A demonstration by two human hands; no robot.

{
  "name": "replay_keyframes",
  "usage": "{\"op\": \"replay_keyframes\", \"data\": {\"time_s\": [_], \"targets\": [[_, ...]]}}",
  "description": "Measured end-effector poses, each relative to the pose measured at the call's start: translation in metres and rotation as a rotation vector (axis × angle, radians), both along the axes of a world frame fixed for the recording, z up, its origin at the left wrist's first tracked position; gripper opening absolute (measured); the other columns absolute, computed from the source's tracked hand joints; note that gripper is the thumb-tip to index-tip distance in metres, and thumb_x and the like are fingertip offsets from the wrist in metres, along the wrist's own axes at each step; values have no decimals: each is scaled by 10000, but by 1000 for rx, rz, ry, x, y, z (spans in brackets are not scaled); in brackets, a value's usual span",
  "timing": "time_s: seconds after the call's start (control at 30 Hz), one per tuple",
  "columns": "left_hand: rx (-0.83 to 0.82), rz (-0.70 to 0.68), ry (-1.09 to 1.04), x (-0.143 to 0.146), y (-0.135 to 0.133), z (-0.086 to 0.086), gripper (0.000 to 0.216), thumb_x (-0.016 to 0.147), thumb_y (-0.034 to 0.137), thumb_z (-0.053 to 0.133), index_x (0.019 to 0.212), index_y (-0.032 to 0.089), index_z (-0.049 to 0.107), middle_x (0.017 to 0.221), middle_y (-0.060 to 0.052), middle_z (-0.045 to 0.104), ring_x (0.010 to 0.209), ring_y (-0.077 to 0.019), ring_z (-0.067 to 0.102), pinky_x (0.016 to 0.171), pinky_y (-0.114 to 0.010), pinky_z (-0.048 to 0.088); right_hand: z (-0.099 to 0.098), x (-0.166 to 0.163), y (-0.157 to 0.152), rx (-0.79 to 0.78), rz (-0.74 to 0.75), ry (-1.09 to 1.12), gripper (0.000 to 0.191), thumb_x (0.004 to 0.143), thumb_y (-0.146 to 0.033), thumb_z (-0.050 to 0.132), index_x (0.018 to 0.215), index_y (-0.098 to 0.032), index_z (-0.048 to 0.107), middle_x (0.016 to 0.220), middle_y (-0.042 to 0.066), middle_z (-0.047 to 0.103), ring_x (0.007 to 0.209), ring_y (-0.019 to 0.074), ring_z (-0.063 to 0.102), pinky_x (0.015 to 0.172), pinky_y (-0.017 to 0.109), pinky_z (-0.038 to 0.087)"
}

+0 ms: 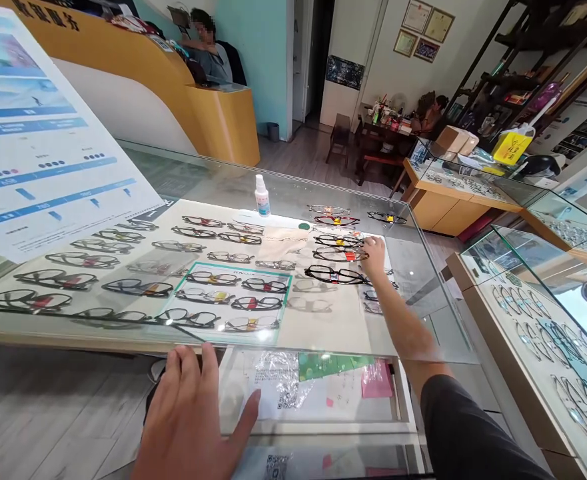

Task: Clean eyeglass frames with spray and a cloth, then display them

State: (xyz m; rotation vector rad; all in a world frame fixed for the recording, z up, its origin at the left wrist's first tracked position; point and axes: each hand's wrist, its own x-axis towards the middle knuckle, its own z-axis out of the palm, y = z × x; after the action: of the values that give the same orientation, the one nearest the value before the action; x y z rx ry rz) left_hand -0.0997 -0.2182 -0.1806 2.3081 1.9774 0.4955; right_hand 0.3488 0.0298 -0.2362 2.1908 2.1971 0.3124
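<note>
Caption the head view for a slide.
Right hand beside black-framed eyeglasses on a clear glass display counter; left hand near its front edge.

Dark Chinese characters [60, 19] ending in "服务" stand on the wooden desk [128, 67], upper left of the frame. Print on the poster [38, 148], white bottle [262, 200] and yellow label [513, 148] is too small or blurred.

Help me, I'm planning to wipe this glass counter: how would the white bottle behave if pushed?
The white bottle would probably tip if pushed high up, since it stands upright and narrow. Once down, it might roll, as its body looks rounded. It's likely light, looking small and plastic, though its fill level can't be told.
</note>
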Motion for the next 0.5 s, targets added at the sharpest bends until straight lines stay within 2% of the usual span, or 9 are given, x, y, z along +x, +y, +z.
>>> {"op": "replay_keyframes", "data": {"time_s": [0.07, 0.13, 0.2, 0.33, 0.5], "targets": [[-16, -3, -7, -2, 0, -1, 1037, 966, 684, 413, 1702, -36, 292, 1733, -374, 366, 1724, -491, 165, 1314, -711, 329, -6, 27, 2, 32, -98, -18, 277, 1096, -341, 639, 1311, -197, 737, 1452, 146, 686, 1398, 334, 601, 1226, 612, 459], [-38, 2, 0, -4, -2, -2, 1048, 963, 680, 435, 1737, 7, 218, 1761, -355, 327, 1735, -479, 129, 1311, -722, 334, -16, 47, 3, 9, -111, -21, 263, 1093, -241, 554, 1211, -191, 783, 1403, 175, 716, 1436, 362, 532, 1294, 622, 321], [-58, 6, 17, -5, -3, 0, 1042, 974, 669, 440, 1755, 33, 172, 1775, -354, 297, 1733, -484, 131, 1295, -741, 352, -27, 60, 6, -37, -93, -20, 300, 1054, -172, 522, 1161, -177, 802, 1374, 191, 734, 1421, 368, 505, 1316, 601, 243], [-81, -1, 34, -4, -5, 6, 1041, 999, 658, 440, 1782, 77, 76, 1814, -335, 212, 1716, -523, 158, 1278, -782, 360, -40, 79, 14, -127, -86, -23, 288, 970, -114, 552, 1090, -138, 813, 1334, 208, 744, 1394, 384, 499, 1333, 622, 150], [-49, -40, 33, -2, -2, 7, 1062, 1019, 624, 453, 1793, 151, -99, 1876, -241, 15, 1711, -546, 109, 1309, -814, 292, -43, 94, 19, -196, -103, -48, 336, 894, -110, 589, 1123, -151, 832, 1295, 205, 758, 1384, 413, 515, 1328, 689, 132]]}}
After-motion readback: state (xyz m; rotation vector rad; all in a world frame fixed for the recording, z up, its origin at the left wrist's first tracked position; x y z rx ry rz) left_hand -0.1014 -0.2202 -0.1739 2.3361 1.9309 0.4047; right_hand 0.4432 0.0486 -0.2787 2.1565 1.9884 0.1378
